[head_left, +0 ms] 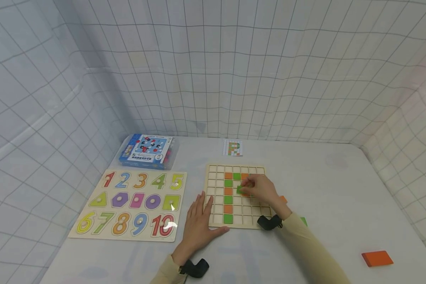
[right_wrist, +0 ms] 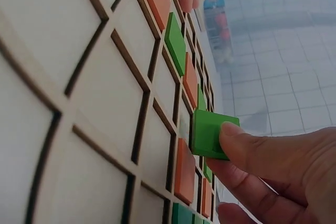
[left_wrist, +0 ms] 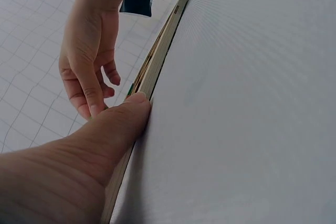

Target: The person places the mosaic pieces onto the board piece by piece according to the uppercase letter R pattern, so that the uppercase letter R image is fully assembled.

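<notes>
A wooden grid board (head_left: 247, 221) lies flat on the table, with orange and green square tiles set in some of its cells. Between thumb and fingers, my right hand (head_left: 262, 189) pinches a green tile (right_wrist: 210, 134) over the board's upper middle. In the right wrist view that tile is tilted, close to the cells, beside an orange tile (right_wrist: 184, 171); whether it touches the board I cannot tell. My left hand (head_left: 198, 227) rests at the board's left side with fingers straight. Its thumb (left_wrist: 128, 109) presses against the board's near edge.
A number and shape puzzle board (head_left: 127, 205) lies at the left, with a blue box (head_left: 147, 150) behind it. Beyond the grid stands or lies a small pattern card (head_left: 232, 148). An orange block (head_left: 377, 258) lies far right; another green piece (head_left: 303, 221) shows by the right forearm.
</notes>
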### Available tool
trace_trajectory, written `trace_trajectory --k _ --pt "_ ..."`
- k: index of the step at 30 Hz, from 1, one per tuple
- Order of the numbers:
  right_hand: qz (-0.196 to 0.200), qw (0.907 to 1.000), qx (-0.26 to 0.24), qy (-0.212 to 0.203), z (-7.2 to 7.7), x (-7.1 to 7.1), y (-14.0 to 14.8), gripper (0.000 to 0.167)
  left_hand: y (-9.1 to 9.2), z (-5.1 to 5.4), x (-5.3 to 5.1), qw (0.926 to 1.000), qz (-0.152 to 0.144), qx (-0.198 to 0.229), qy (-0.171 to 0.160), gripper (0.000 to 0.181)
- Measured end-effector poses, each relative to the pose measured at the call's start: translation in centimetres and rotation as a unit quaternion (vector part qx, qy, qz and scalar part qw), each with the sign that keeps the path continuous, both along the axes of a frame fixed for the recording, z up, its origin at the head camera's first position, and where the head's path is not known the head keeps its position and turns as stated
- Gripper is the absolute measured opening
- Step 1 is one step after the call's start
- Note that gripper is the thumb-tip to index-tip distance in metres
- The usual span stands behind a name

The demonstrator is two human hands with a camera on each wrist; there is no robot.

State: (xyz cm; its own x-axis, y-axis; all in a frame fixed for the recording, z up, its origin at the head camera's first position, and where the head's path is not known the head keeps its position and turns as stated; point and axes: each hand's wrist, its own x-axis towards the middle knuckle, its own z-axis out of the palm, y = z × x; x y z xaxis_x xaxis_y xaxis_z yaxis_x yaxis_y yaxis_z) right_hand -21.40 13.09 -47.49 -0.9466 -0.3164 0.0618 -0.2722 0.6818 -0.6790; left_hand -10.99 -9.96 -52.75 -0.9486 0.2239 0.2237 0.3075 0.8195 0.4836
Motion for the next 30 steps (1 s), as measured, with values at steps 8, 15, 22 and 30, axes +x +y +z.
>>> trace_trajectory --k 8,15,22,30 --pt "0.003 0.9996 0.026 -0.008 0.2 0.1 -1.4 0.007 -0.1 -0.3 0.0 0.9997 0.000 0.001 0.024 0.103" --pt "0.000 0.9968 0.076 0.026 -0.2 -0.1 -1.7 0.007 0.0 -0.2 0.0 0.9997 0.000 0.002 0.023 0.102" --pt "0.018 0.9883 0.130 0.078 -0.7 0.0 -1.7 0.005 -0.1 -0.3 -0.1 0.9998 0.001 -0.002 0.021 0.103" --pt "0.032 0.9819 0.150 0.110 -0.4 0.7 -1.5 0.010 0.0 -0.3 -0.1 0.9997 -0.002 0.000 0.026 0.103"
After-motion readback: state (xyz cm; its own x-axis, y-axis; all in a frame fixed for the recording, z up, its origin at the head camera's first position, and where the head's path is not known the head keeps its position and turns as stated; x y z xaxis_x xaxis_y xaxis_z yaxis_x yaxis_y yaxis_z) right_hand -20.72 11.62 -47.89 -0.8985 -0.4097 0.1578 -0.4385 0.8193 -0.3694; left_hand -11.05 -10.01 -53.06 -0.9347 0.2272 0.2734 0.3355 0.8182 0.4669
